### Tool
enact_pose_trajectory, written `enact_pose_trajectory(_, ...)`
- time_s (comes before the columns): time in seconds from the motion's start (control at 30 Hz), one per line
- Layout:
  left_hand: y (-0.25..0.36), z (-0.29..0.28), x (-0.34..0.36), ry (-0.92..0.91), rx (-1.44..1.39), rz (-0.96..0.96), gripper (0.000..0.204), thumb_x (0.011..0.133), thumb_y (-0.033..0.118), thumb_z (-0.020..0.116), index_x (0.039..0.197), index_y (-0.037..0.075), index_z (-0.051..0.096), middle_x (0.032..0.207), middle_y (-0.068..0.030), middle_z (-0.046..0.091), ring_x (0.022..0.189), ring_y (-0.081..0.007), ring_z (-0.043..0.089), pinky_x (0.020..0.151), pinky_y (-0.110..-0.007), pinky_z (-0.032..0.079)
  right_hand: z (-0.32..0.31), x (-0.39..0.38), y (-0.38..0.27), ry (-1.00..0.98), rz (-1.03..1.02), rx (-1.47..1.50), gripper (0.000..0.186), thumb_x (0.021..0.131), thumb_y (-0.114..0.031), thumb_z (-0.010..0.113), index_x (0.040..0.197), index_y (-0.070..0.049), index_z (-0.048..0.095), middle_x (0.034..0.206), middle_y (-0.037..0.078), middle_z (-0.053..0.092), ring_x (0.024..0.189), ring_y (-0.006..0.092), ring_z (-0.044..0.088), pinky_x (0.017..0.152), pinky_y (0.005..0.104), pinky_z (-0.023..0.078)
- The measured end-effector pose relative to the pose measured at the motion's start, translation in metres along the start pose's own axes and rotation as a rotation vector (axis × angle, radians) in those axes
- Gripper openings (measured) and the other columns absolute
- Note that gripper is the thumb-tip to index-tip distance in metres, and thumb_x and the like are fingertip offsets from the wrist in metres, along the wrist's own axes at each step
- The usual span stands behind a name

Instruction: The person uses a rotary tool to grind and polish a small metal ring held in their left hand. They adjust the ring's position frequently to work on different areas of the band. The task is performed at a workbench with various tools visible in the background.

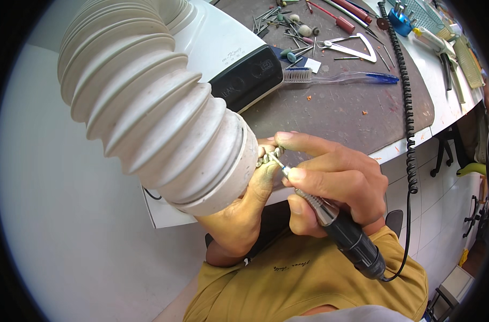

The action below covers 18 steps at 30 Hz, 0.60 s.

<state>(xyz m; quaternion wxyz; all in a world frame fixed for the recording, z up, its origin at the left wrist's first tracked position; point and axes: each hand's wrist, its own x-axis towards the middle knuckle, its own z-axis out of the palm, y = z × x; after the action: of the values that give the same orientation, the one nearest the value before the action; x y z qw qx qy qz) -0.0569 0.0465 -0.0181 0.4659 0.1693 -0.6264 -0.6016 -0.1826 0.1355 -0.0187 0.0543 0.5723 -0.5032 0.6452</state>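
Note:
My left hand (250, 196) pinches a small, knobbly metal dental bridge (263, 159) that looks like a row of tooth crowns. The hose's mouth hides part of this hand and its fingers. In my right hand (343, 180) is a black and silver rotary handpiece (354, 241), held like a pen and slanting up to the left. Its thin bur (275, 159) meets the bridge or lies just over it; I cannot tell which. The right index finger reaches over to the left fingertips. The white ribbed suction hose (158, 107) ends right beside the bridge.
A white machine with a black panel (244, 75) stands behind the hose. On the brown mat (330, 118) lie a toothbrush (341, 78), a caliper (352, 45) and several loose burs (292, 32). A coiled black cord (407, 107) runs down the right side to the handpiece.

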Motion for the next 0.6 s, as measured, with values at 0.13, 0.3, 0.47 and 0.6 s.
enact_pose_trajectory(0.13,0.0101,-0.0031,-0.0012,0.005,0.020,0.009,0.021,0.091,-0.010,0.065,0.110,-0.003,0.062,0.104,-0.0168,0.065,0.099,-0.0262,0.072,0.088,-0.039,0.061,0.0043,0.0037,-0.0032,0.007,-0.005,0.030,0.031,0.072,0.001,0.080,0.102,0.000,0.071,0.082,0.012,0.071,0.092,0.0371,0.076,0.077,0.0399,0.064)
enact_pose_trajectory(0.3,0.0069,0.0000,-0.0025,0.046,-0.008,0.008,0.025,0.091,-0.010,0.065,0.114,-0.004,0.062,0.107,-0.0189,0.066,0.104,-0.0290,0.071,0.094,-0.043,0.060,0.0022,0.0013,-0.0025,-0.004,-0.001,0.058,0.030,0.073,0.000,0.081,0.100,0.000,0.069,0.083,0.012,0.072,0.096,0.0379,0.076,0.076,0.0400,0.064)
enact_pose_trajectory(0.47,0.0047,0.0029,-0.0022,0.068,-0.025,0.034,0.025,0.090,-0.011,0.065,0.114,-0.005,0.063,0.107,-0.0196,0.068,0.107,-0.0307,0.071,0.095,-0.044,0.060,0.0020,0.0014,-0.0022,-0.013,-0.005,0.036,0.029,0.073,-0.001,0.082,0.099,0.000,0.069,0.084,0.012,0.072,0.098,0.0379,0.076,0.076,0.0399,0.064)
enact_pose_trajectory(0.6,0.0090,0.0027,-0.0018,0.055,-0.009,0.014,0.025,0.089,-0.012,0.066,0.112,-0.003,0.065,0.105,-0.0180,0.067,0.106,-0.0304,0.071,0.093,-0.041,0.060,0.0010,0.0042,-0.0034,-0.040,-0.008,0.016,0.029,0.074,-0.002,0.081,0.100,0.000,0.069,0.084,0.012,0.072,0.097,0.0369,0.076,0.076,0.0396,0.064)
